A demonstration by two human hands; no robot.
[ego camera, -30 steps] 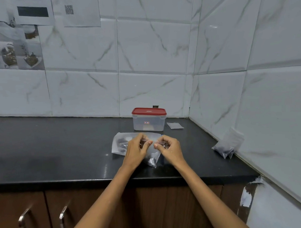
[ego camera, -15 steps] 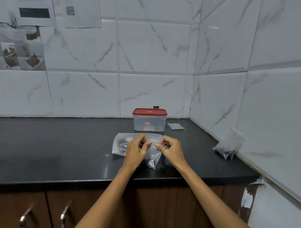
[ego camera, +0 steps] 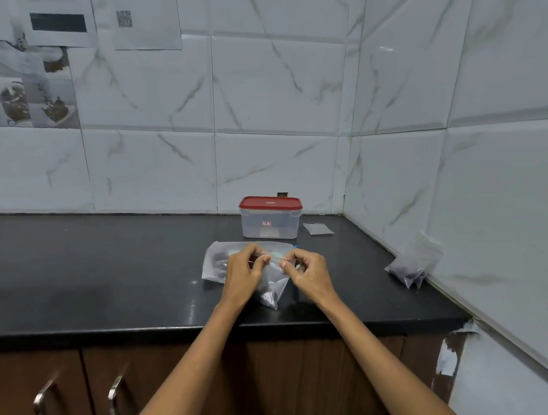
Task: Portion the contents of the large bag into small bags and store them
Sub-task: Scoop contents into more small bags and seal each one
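Observation:
My left hand and my right hand both pinch the top edge of a small clear bag with dark contents, held just above the black counter. Behind the hands the large clear bag lies flat on the counter with some dark contents inside. A clear plastic box with a red lid stands shut farther back. Another filled small bag leans against the right wall. An empty small bag lies flat to the right of the box.
Tiled walls close the counter at the back and right. Papers are stuck on the wall at top left. Wooden cabinet doors with metal handles sit below the counter's front edge.
My hands stay on the small bag's top edge with only small finger shifts along it. The view has barely moved.

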